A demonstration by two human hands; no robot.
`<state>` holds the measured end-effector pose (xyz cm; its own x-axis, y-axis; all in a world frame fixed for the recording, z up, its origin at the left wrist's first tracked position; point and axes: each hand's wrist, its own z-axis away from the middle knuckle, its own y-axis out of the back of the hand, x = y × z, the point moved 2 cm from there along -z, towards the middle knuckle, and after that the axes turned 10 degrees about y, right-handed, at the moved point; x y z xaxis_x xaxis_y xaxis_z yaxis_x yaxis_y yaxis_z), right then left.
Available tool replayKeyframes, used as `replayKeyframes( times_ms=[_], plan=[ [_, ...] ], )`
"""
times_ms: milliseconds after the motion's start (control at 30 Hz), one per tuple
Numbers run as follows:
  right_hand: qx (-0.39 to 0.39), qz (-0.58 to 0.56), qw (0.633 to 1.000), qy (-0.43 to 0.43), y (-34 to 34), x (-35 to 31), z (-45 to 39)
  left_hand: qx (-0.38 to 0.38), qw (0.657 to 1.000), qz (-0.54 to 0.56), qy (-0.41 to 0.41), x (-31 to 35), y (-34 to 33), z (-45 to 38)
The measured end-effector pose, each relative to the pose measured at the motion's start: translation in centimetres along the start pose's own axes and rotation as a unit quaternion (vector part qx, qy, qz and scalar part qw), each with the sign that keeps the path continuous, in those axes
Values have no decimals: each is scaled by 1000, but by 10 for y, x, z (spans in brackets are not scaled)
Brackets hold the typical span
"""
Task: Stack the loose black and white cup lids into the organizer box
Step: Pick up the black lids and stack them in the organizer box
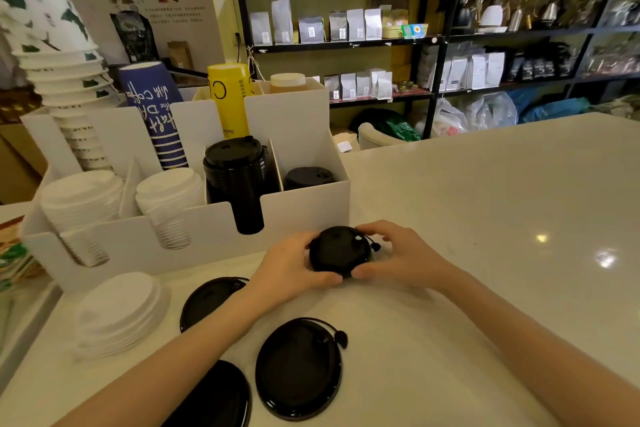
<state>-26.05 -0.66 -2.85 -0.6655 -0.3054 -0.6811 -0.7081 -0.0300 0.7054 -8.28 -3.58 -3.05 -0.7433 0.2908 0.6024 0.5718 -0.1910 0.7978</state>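
Both hands grip a small stack of black lids (338,250) on the counter just in front of the white organizer box (304,210). My left hand (291,263) holds its left side, my right hand (398,253) its right side. Three loose black lids lie nearer me: one (207,298) partly under my left forearm, one (298,366) in the middle, one (221,399) at the bottom edge. A pile of white lids (117,312) sits at the left. The box holds two white lid stacks (81,198) (169,189), a tall black stack (235,166) and a low black stack (308,177).
Paper cup stacks stand in the back of the box: white-green (65,87), blue (152,114) and yellow (230,97). Black shelving with coffee bags (346,24) fills the background. The pale counter (502,218) stretches to the right.
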Motion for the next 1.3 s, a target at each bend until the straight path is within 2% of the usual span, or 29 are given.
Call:
replayKeyframes(
  times_ms=[233, 633, 733, 933, 1067, 1300],
  plan=[
    [61, -17, 996, 70, 24, -36, -16, 94, 992, 67, -50, 13, 47, 9],
    [96, -95, 980, 147, 18, -95, -79, 253, 956, 145, -21, -6, 123, 13],
    [85, -120, 975, 168, 15, -107, -106, 278, 950, 142, -19, -12, 142, 4],
    [27, -100, 974, 200, 7, -109, -157, 318, 942, 112, 12, -26, 159, -19],
    [-18, -101, 977, 187, 1, -99, -174, 322, 941, 106, 17, -33, 152, -28],
    [-46, -127, 977, 165, -5, -85, -179, 348, 934, 72, 35, -40, 138, -33]
  ],
)
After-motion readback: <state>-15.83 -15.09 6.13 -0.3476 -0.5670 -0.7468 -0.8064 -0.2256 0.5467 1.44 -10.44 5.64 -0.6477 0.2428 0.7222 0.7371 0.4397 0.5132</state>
